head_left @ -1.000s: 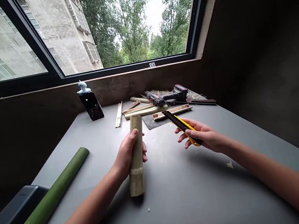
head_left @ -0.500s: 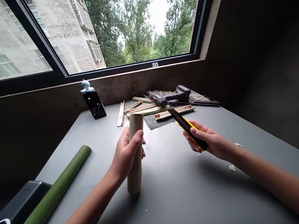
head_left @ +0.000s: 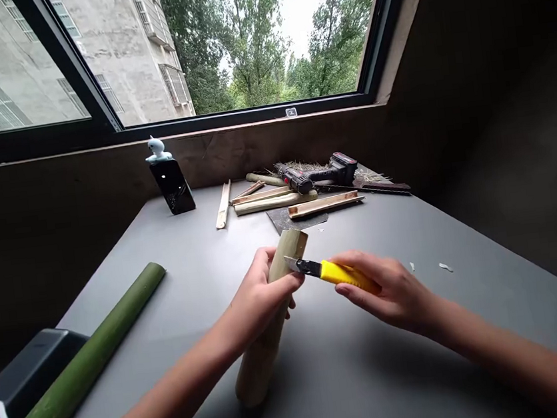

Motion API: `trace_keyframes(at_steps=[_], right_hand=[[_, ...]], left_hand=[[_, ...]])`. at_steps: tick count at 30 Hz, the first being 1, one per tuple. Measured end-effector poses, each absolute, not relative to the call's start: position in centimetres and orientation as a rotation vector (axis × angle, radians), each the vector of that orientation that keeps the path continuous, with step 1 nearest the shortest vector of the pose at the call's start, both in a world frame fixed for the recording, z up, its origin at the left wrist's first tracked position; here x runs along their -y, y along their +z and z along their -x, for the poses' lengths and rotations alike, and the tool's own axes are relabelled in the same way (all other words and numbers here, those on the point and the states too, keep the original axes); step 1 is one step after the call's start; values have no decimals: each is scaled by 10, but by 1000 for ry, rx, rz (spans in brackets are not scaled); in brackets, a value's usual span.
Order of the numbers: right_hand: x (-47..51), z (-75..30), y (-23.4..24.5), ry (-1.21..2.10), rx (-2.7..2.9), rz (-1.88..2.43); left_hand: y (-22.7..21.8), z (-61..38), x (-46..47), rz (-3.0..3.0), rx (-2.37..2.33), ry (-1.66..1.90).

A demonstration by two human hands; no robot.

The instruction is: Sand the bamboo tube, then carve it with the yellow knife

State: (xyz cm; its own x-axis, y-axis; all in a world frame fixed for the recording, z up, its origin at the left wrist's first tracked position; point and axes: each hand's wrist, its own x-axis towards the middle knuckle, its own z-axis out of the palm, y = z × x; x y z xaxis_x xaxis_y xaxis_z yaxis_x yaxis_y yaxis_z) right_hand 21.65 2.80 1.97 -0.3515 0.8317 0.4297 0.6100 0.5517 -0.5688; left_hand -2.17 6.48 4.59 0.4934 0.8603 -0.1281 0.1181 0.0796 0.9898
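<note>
A section of pale, split-looking bamboo (head_left: 261, 365) is gripped by the left hand (head_left: 261, 298), its fingers (head_left: 287, 285) closed around the upper half of the section from the near side. The section is held tilted, with its cut upper end leaning away toward the window and projecting just above the fingers, while its lower end is kept down near the tabletop, below the hand; whether that end touches the surface cannot be told. A yellow-handled utility knife (head_left: 344, 275) is held in the right hand (head_left: 388, 290), with the fingers (head_left: 350, 288) curled closed around the handle. The short exposed blade (head_left: 292, 263) is directed leftward, and its tip is placed at the bamboo just above the left fingers, though actual contact cannot be told. The grey table (head_left: 403, 382) is occupied further off by a long green bamboo pole (head_left: 76, 373) at the left, and a phone (head_left: 172, 186) is stood upright near the back edge, topped by a small white figurine (head_left: 158, 149). Near the back wall, bamboo strips (head_left: 277, 199) and a cordless drill (head_left: 315, 174) are laid beside a dark mat (head_left: 290, 220). Small pale shavings (head_left: 445, 267) are scattered on the table to the right of the right hand.
</note>
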Motion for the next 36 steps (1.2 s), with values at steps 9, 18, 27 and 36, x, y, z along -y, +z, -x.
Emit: trace_keyframes(at_steps=[9, 18, 27, 36], right_hand=[[-25, -215, 11, 266, 2263, 1148], [-20, -210, 16, 95, 2290, 1183], [-21, -208, 14, -374, 2200, 1134], [-26, -206, 15, -670, 2141, 1129]], left_hand=[[47, 22, -62, -1416, -796, 634], [45, 19, -55, -1564, -940, 712], [49, 16, -49, -1737, -1042, 771], [49, 10, -47, -1714, -1172, 775]])
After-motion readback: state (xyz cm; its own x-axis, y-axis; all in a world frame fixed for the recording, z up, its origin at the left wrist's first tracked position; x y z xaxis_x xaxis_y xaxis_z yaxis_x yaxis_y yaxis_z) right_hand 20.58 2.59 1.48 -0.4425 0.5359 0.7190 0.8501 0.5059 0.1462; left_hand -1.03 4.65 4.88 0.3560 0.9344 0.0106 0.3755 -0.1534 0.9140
